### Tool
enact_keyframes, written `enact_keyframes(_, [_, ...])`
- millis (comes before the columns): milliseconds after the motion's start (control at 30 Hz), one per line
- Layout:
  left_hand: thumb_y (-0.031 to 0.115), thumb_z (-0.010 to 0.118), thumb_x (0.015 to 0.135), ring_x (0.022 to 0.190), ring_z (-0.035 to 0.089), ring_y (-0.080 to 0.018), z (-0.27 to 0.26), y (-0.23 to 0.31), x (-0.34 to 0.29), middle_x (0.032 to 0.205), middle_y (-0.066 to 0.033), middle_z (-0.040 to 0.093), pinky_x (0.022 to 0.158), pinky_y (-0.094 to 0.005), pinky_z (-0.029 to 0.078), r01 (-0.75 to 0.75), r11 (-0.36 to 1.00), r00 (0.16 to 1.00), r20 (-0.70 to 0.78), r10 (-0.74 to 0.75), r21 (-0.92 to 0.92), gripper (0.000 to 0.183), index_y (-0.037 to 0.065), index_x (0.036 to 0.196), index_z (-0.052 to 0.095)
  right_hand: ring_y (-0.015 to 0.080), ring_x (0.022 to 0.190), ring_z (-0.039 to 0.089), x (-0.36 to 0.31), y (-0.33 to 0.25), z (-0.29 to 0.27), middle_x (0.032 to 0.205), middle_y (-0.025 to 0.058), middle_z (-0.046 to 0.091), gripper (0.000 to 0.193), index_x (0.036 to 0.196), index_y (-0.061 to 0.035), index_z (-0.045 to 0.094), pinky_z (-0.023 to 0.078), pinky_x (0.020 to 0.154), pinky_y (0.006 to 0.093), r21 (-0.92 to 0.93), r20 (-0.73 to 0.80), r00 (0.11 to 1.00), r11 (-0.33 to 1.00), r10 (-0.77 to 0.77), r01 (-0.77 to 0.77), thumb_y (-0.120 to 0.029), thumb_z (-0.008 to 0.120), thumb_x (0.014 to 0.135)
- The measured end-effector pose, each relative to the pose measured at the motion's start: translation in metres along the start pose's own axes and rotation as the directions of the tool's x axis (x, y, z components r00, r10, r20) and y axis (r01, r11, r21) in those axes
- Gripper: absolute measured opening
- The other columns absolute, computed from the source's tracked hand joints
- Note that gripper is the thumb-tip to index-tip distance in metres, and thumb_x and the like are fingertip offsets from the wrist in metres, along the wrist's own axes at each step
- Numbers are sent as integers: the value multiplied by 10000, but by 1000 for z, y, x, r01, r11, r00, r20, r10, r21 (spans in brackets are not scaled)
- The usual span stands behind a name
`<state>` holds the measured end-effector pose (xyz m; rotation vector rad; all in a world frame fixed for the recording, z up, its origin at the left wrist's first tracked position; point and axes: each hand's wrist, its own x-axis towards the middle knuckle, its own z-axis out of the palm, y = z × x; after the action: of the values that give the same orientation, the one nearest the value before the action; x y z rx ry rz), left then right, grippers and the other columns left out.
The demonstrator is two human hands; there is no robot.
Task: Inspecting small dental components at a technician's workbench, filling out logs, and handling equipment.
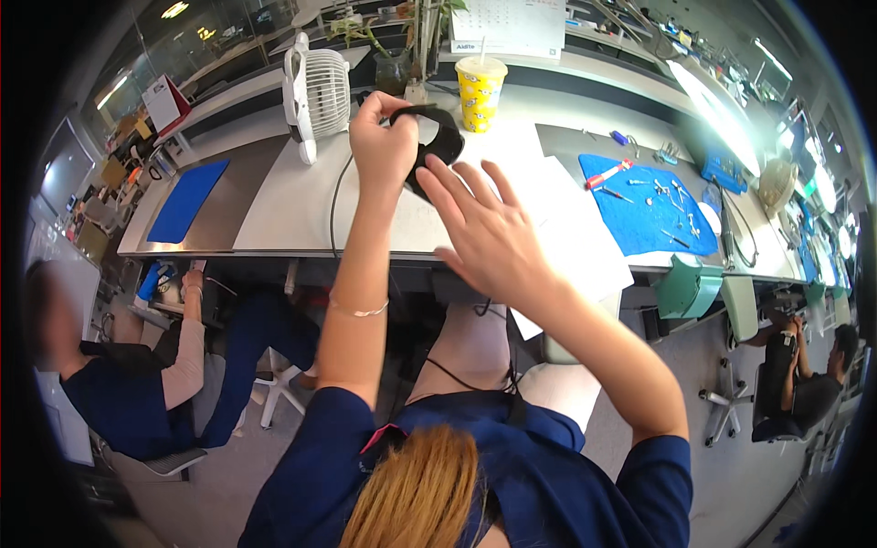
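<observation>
My left hand [382, 146] is raised over the white table, its fingers closed on a black band [445, 137] bent into an open loop. Whether the band is a strap or part of some device, I cannot make out. My right hand [493, 228] is open just beside the loop, palm down with the fingers spread; its fingertips come close to the band, and I cannot tell if they touch it. Behind the band stands a yellow patterned cup [480, 102] with a lid and straw. A white fan [320, 99] is left of my left hand.
White paper [571, 228] lies right of my right hand. Farther right, a blue cloth [630, 224] bears small metal tools and a red-handled tool [608, 174]. A blue mat [188, 201] lies at left. Co-workers sit at left [137, 402] and far right [818, 384].
</observation>
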<state>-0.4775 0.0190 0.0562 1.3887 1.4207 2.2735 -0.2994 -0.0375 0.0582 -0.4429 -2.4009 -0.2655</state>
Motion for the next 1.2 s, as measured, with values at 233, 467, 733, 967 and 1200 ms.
enact_keyframes(233, [-6,544,621,586,491,-190,4,86,-60,668,-76,473,527,-297,405,-245,931,943,289,164,269,128,35,742,552,354,937,480,-20,-15,7,1069,211,428,736,1219,31,313,425,796,367,679,-82,891,680,446,-278,-162,735,648])
enact_keyframes(467, [106,674,703,911,519,-164,-1,57,-3,979,-52,534,727,-263,431,-374,872,823,546,155,317,258,63,943,587,64,620,476,-53,18,11,893,41,546,467,1198,-40,425,377,520,182,925,361,680,-150,638,-350,-90,631,781])
enact_keyframes(733, [71,686,628,978,457,-246,-38,-119,64,915,-55,537,841,-354,399,-606,553,586,791,-177,572,163,102,787,667,135,528,447,-91,37,10,906,148,520,666,1315,-191,351,326,434,219,774,290,873,-632,393,27,-408,650,761])
enact_keyframes(967, [86,683,609,872,500,-244,-31,-126,66,843,-69,531,752,-334,431,-670,547,656,745,122,501,132,32,703,607,127,519,430,-106,50,9,826,135,513,609,1307,-257,360,302,433,219,756,236,908,-652,346,51,-517,557,792])
enact_keyframes(1200, [64,530,715,717,558,-206,-33,-24,41,808,-104,541,599,-280,456,-445,814,842,485,238,373,119,-3,810,509,118,523,423,-107,42,12,828,208,551,650,1308,-85,362,330,467,192,676,188,895,-714,405,181,-486,528,824])
